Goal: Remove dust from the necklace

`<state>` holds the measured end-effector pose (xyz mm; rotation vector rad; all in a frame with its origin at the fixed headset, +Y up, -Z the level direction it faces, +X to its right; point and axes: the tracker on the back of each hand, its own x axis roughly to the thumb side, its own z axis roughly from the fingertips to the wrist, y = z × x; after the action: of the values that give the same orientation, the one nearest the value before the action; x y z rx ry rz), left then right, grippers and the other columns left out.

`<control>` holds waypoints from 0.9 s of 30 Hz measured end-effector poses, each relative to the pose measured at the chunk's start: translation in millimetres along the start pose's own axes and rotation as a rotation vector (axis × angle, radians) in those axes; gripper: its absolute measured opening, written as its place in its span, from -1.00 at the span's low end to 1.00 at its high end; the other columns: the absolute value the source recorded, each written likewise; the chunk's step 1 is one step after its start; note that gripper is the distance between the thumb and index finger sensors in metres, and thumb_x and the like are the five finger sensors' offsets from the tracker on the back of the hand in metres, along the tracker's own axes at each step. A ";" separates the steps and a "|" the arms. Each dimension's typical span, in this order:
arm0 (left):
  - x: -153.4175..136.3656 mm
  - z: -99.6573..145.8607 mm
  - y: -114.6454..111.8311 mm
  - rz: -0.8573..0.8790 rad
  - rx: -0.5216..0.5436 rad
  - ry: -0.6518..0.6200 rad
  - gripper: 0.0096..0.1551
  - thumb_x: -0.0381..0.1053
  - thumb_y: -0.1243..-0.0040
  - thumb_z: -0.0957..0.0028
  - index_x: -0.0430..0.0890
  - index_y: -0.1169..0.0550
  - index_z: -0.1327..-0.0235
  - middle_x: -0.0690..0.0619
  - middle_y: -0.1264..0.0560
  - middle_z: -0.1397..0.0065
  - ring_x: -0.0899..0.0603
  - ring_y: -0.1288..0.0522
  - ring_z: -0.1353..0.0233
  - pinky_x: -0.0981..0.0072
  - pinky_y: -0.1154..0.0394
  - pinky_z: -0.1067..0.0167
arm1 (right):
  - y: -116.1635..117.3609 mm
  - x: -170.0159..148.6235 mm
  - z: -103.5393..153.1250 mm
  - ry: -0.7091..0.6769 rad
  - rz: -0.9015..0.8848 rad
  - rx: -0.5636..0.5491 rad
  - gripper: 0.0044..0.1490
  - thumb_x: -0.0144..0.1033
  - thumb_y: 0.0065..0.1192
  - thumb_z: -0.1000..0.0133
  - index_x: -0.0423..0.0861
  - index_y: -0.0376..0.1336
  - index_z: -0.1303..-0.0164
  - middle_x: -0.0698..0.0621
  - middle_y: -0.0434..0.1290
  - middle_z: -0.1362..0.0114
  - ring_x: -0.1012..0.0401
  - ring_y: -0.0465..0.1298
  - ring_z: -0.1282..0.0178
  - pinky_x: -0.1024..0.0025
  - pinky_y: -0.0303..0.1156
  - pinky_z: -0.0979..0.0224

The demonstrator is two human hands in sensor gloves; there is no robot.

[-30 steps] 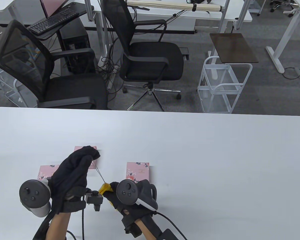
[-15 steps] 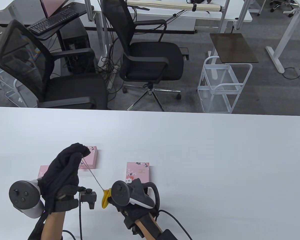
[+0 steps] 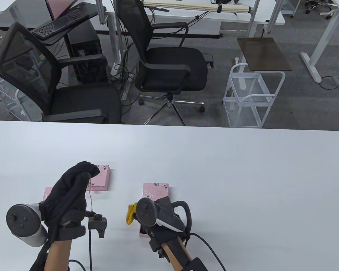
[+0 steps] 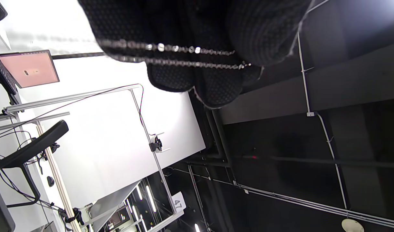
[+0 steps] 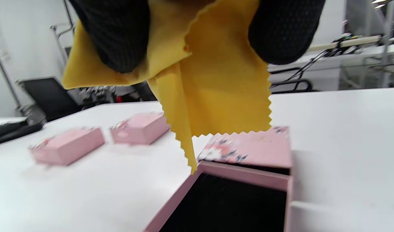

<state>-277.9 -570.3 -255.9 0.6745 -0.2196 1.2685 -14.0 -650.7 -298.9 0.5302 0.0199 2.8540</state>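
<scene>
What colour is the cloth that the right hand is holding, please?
The cloth is plain yellow with a zigzag-cut edge, shown best in the right wrist view, pinched by the right hand.

The table view looks down from above the near edge of the white table (image 3: pixel 214 169), facing the office chairs (image 3: pixel 169 62) beyond. The left wrist view sits close under its glove, rolled sideways, aimed past the table. The right wrist view, close and low, shares the pink boxes (image 5: pixel 139 129) with the table view.

Yellow cloth (image 3: pixel 130 213) drawn off the necklace (image 3: pixel 90 194), chain now hanging slack (formerly taut), right hand (image 3: pixel 158 223) shifted right
</scene>
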 end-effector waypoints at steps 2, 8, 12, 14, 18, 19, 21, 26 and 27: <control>1.7 0.8 -3.5 0.000 -0.011 -0.008 -0.59 0.12 -0.27 -0.16 0.10 -0.67 -0.23 0.13 -0.77 -0.15 -0.06 -0.62 -0.31 -0.01 -0.55 -0.25 | -8.8 -21.4 6.3 0.061 -0.015 -0.067 -0.47 -0.14 0.31 -0.33 -0.17 0.33 -0.40 -0.19 0.57 -0.25 -0.13 0.56 -0.14 -0.03 0.45 -0.28; 5.7 4.5 -15.6 -0.015 -0.062 -0.022 -0.59 0.13 -0.27 -0.16 0.10 -0.67 -0.23 0.12 -0.77 -0.15 -0.07 -0.62 -0.32 -0.02 -0.54 -0.25 | -4.9 -95.8 31.7 0.274 -0.053 -0.204 -0.45 -0.11 0.27 -0.35 -0.18 0.33 -0.41 -0.20 0.56 -0.27 -0.15 0.55 -0.15 -0.05 0.45 -0.28; 6.6 6.9 -23.7 -0.025 -0.097 -0.028 -0.59 0.13 -0.28 -0.16 0.10 -0.67 -0.22 0.12 -0.76 -0.16 -0.08 -0.62 -0.32 -0.02 -0.54 -0.25 | 11.1 -121.3 35.7 0.369 -0.067 -0.237 -0.45 -0.10 0.28 -0.34 -0.19 0.34 -0.40 -0.20 0.57 -0.25 -0.16 0.55 -0.14 -0.06 0.45 -0.28; 6.4 8.1 -27.2 -0.027 -0.111 -0.027 -0.59 0.13 -0.28 -0.15 0.10 -0.68 -0.22 0.12 -0.77 -0.16 -0.08 -0.62 -0.32 -0.03 -0.54 -0.25 | 17.2 -127.9 35.8 0.404 -0.038 -0.200 -0.44 -0.09 0.28 -0.34 -0.19 0.33 -0.41 -0.20 0.56 -0.26 -0.16 0.55 -0.14 -0.05 0.45 -0.28; 6.3 9.8 -35.1 -0.049 -0.137 -0.033 -0.59 0.12 -0.28 -0.15 0.10 -0.68 -0.22 0.12 -0.77 -0.16 -0.08 -0.62 -0.32 -0.03 -0.54 -0.25 | 32.7 -141.2 34.1 0.466 0.039 -0.073 -0.42 -0.09 0.27 -0.34 -0.19 0.32 -0.43 -0.22 0.55 -0.28 -0.17 0.54 -0.16 -0.07 0.43 -0.31; 6.3 10.3 -37.0 -0.055 -0.145 -0.034 -0.59 0.12 -0.28 -0.15 0.10 -0.68 -0.22 0.12 -0.77 -0.16 -0.08 -0.62 -0.33 -0.03 -0.54 -0.25 | 35.6 -143.8 34.0 0.474 0.052 -0.055 -0.42 -0.09 0.27 -0.34 -0.19 0.32 -0.44 -0.22 0.55 -0.29 -0.17 0.53 -0.17 -0.07 0.43 -0.31; 6.1 11.2 -40.1 -0.064 -0.155 -0.037 -0.59 0.12 -0.28 -0.15 0.11 -0.68 -0.22 0.12 -0.76 -0.17 -0.09 -0.62 -0.33 -0.04 -0.54 -0.26 | 41.1 -149.1 33.5 0.493 0.071 -0.019 -0.41 -0.09 0.28 -0.34 -0.19 0.31 -0.45 -0.22 0.54 -0.30 -0.18 0.52 -0.18 -0.09 0.42 -0.32; 4.7 12.1 -43.8 -0.077 -0.164 -0.036 -0.59 0.13 -0.28 -0.15 0.11 -0.68 -0.22 0.12 -0.76 -0.17 -0.09 -0.61 -0.33 -0.04 -0.54 -0.26 | 55.1 -155.9 29.6 0.516 0.130 0.079 -0.34 -0.07 0.30 -0.33 -0.19 0.26 -0.53 -0.32 0.44 -0.43 -0.26 0.42 -0.30 -0.17 0.32 -0.41; 4.6 12.1 -44.0 -0.078 -0.164 -0.035 -0.59 0.13 -0.28 -0.15 0.11 -0.67 -0.22 0.12 -0.76 -0.17 -0.09 -0.61 -0.34 -0.04 -0.53 -0.26 | 59.4 -156.0 28.0 0.527 0.152 0.131 -0.27 -0.05 0.30 -0.33 -0.20 0.21 -0.59 -0.37 0.37 -0.50 -0.30 0.37 -0.36 -0.21 0.28 -0.44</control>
<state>-233.1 -579.6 -259.1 0.5596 -0.3192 1.1507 123.6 -745.9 -324.4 -0.2206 0.2685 3.0669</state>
